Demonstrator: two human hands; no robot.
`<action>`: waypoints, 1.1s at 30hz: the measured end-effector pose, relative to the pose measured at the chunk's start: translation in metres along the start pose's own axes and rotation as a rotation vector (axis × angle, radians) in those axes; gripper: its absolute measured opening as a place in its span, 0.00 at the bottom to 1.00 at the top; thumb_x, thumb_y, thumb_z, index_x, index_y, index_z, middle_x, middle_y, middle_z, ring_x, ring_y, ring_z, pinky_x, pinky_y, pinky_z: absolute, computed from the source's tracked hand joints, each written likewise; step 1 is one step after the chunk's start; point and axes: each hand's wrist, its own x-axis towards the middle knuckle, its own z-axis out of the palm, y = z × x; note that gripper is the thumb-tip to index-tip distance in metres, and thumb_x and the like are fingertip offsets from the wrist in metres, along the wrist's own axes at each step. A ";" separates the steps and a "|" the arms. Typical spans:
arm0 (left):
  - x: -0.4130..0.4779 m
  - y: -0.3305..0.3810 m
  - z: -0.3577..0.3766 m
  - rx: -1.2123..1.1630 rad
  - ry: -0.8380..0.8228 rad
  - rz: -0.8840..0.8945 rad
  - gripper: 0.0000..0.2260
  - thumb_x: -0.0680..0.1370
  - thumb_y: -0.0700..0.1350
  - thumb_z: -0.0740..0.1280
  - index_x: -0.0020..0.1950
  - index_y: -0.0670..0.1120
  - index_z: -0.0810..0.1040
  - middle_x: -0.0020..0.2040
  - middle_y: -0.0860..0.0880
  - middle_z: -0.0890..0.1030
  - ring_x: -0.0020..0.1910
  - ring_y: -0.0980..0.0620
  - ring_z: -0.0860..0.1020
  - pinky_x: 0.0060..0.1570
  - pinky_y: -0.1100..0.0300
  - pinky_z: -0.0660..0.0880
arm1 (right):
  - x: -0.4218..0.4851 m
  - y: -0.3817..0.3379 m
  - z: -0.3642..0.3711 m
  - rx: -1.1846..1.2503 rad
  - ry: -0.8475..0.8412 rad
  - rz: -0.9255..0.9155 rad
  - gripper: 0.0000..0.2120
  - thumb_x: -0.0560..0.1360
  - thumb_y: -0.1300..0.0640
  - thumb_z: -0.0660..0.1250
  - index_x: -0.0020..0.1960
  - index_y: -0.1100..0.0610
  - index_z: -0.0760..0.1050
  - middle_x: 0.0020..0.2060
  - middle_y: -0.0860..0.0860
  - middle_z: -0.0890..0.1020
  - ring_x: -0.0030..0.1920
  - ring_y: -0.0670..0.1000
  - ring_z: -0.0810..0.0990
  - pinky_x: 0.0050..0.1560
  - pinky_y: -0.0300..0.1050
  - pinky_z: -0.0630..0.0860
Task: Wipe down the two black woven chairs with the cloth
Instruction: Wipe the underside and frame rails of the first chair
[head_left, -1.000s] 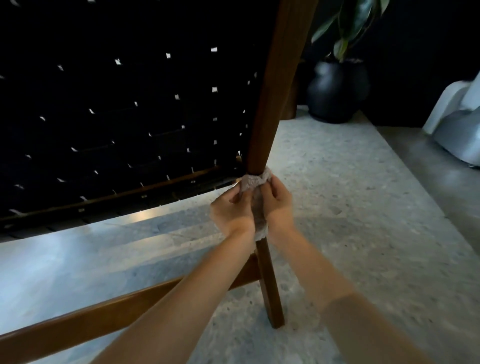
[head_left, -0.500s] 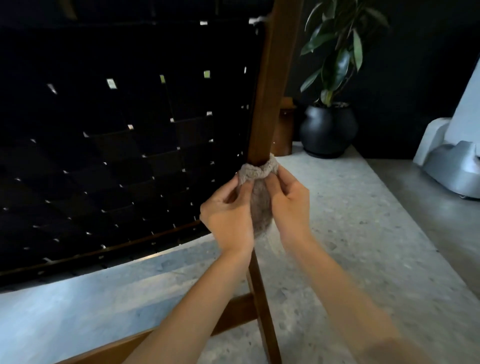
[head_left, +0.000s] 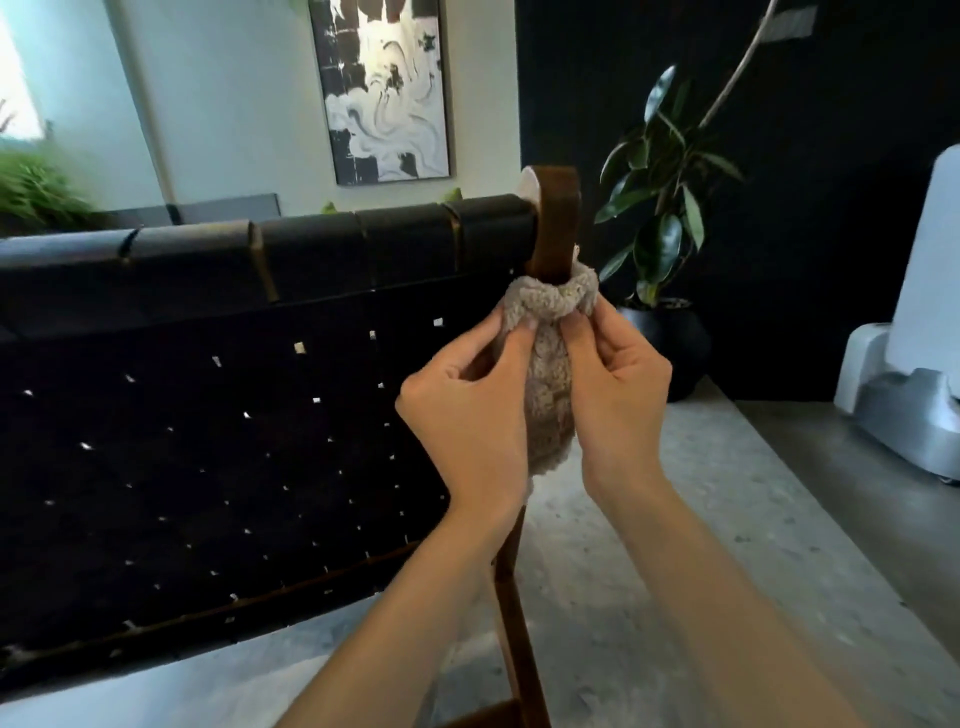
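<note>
Both hands wrap the beige cloth (head_left: 549, 384) around the wooden post (head_left: 557, 223) of the black woven chair (head_left: 218, 415), near its top; the left hand (head_left: 467, 415) and right hand (head_left: 618, 400) each pinch the cloth's upper fold between thumb and curled fingers

Cloth (head_left: 550, 374): nubbly beige terry, matt. Chair back (head_left: 208, 441): flat black woven straps, matt, over a frame post (head_left: 558, 218) of smooth, dark-stained wood with a faint sheen. Floor (head_left: 675, 545): grey speckled stone look, smooth. Plant pot (head_left: 675, 343): matt black; its leaves (head_left: 665, 249) glossy.
</note>
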 end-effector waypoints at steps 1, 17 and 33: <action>0.003 0.005 0.002 0.009 0.001 0.018 0.11 0.72 0.40 0.74 0.54 0.45 0.83 0.42 0.59 0.84 0.45 0.63 0.82 0.44 0.71 0.77 | 0.004 -0.007 0.002 -0.001 0.004 -0.025 0.14 0.78 0.58 0.65 0.63 0.54 0.77 0.52 0.48 0.84 0.55 0.46 0.82 0.56 0.49 0.79; -0.020 -0.037 -0.024 0.020 -0.081 -0.068 0.11 0.71 0.38 0.75 0.53 0.42 0.83 0.44 0.55 0.84 0.46 0.62 0.82 0.46 0.70 0.77 | -0.024 0.040 -0.009 -0.099 0.037 0.039 0.17 0.78 0.62 0.65 0.66 0.58 0.74 0.58 0.52 0.82 0.60 0.48 0.80 0.61 0.53 0.76; -0.094 -0.182 -0.090 0.371 -0.210 -0.392 0.11 0.71 0.41 0.75 0.53 0.45 0.84 0.40 0.65 0.78 0.40 0.73 0.77 0.44 0.78 0.72 | -0.108 0.172 -0.057 -0.276 -0.116 0.355 0.15 0.80 0.65 0.60 0.65 0.60 0.75 0.56 0.54 0.82 0.57 0.47 0.80 0.58 0.40 0.77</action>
